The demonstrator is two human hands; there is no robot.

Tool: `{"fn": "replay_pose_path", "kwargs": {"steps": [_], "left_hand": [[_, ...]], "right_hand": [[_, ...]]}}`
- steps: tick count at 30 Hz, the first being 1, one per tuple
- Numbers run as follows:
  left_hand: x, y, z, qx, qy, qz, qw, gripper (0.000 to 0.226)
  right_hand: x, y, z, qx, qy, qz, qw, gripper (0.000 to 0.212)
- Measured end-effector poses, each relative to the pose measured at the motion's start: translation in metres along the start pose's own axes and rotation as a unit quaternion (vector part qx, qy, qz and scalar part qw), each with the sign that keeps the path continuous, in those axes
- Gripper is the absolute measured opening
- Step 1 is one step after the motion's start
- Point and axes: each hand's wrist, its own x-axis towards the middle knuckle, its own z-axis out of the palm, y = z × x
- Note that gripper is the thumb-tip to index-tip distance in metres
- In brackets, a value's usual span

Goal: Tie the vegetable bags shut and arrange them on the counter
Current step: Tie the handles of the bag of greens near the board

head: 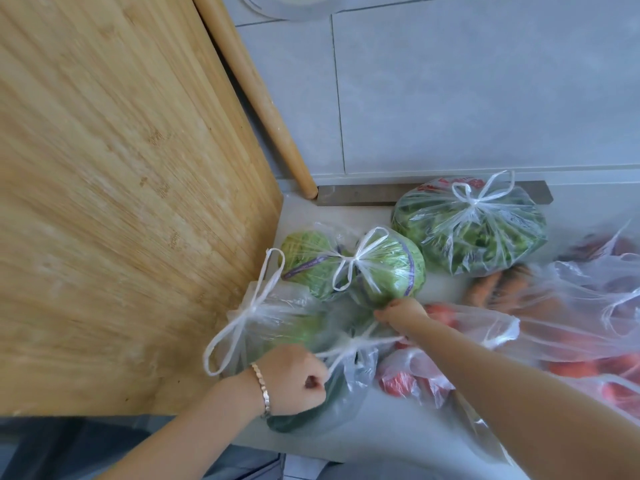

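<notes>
Beside the wooden cutting board (121, 202), the left hand (294, 379) has its fingers curled tight around one handle strip of the clear bag (332, 407), which lies on the desk (398, 434) just below and between both hands. The bag holds something dark green, and its white strips cross in a knot (353, 344) above it. To the right, the right hand (401, 315) pinches the other strip with its fingers.
</notes>
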Motion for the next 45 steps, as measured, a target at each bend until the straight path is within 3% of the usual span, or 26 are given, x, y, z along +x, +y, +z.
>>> {"fn": "replay_pose_path", "kwargs": {"steps": [2,3,6,8,9,11,14,17,22,24,27,30,31,34,36,40,42,43,45], "left_hand": [[-0.006,-0.01,0.012,-0.028,0.004,-0.025,0.999,0.025],[-0.009,-0.015,0.018,-0.043,0.022,-0.036,0.998,0.025],[-0.011,-0.016,0.025,-0.022,0.066,-0.116,0.991,0.028],[-0.007,-0.011,0.029,0.039,0.021,-0.214,0.976,0.07],[-0.003,-0.009,0.034,0.063,-0.002,-0.24,0.969,0.094],[0.007,-0.003,0.044,0.096,-0.035,-0.257,0.961,0.111],[0.022,-0.005,0.055,0.118,-0.067,-0.29,0.947,0.102],[0.032,-0.012,0.06,0.141,-0.103,-0.304,0.937,0.088],[0.041,-0.017,0.068,0.137,-0.13,-0.326,0.926,0.068],[0.043,-0.015,0.062,0.102,-0.134,-0.334,0.927,0.067],[0.039,-0.008,0.038,-0.051,-0.081,-0.337,0.937,0.068],[0.031,-0.003,0.0,-0.143,0.033,-0.296,0.944,0.026],[0.029,-0.003,-0.011,-0.161,0.074,-0.273,0.946,0.025],[0.025,-0.001,-0.033,-0.272,0.163,-0.215,0.924,0.041],[0.02,-0.003,-0.032,-0.32,0.178,-0.207,0.907,0.043],[0.011,-0.01,-0.013,-0.314,0.159,-0.262,0.899,0.046],[0.012,-0.009,-0.012,-0.386,0.16,-0.307,0.855,0.046],[0.013,-0.008,-0.014,-0.473,0.164,-0.323,0.803,0.044],[0.014,-0.001,-0.025,-0.673,0.167,-0.296,0.656,0.032]], "right_hand": [[0.004,0.013,0.002,0.088,0.004,0.041,0.995,0.023],[0.004,0.014,0.003,0.092,0.031,0.021,0.995,0.025],[-0.009,0.007,0.003,0.002,0.113,-0.134,0.984,0.025],[-0.028,0.002,0.004,-0.126,0.059,-0.229,0.963,0.03],[-0.036,0.002,0.008,-0.213,0.016,-0.258,0.942,0.05],[-0.038,0.008,0.021,-0.37,-0.037,-0.28,0.885,0.084],[-0.022,0.02,0.042,-0.475,-0.049,-0.249,0.843,0.093],[-0.008,0.032,0.053,-0.509,-0.053,-0.181,0.84,0.087],[0.0,0.035,0.06,-0.511,-0.033,-0.166,0.843,0.072],[0.0,0.031,0.056,-0.479,-0.051,-0.163,0.861,0.073],[-0.011,0.018,0.034,-0.333,-0.104,-0.17,0.922,0.074],[-0.018,0.001,-0.003,-0.226,-0.085,-0.18,0.954,0.035],[-0.021,-0.005,-0.013,-0.199,-0.075,-0.18,0.96,0.028],[-0.029,-0.017,-0.034,-0.051,-0.067,-0.161,0.983,0.045],[-0.032,-0.016,-0.04,0.017,-0.072,-0.137,0.988,0.045],[-0.031,0.005,-0.035,0.068,-0.063,-0.061,0.994,0.023],[-0.033,0.011,-0.027,0.149,-0.049,-0.038,0.987,0.027],[-0.034,0.011,-0.024,0.2,-0.043,-0.036,0.978,0.034],[-0.041,0.003,-0.02,0.334,-0.077,-0.031,0.939,0.039]]}}
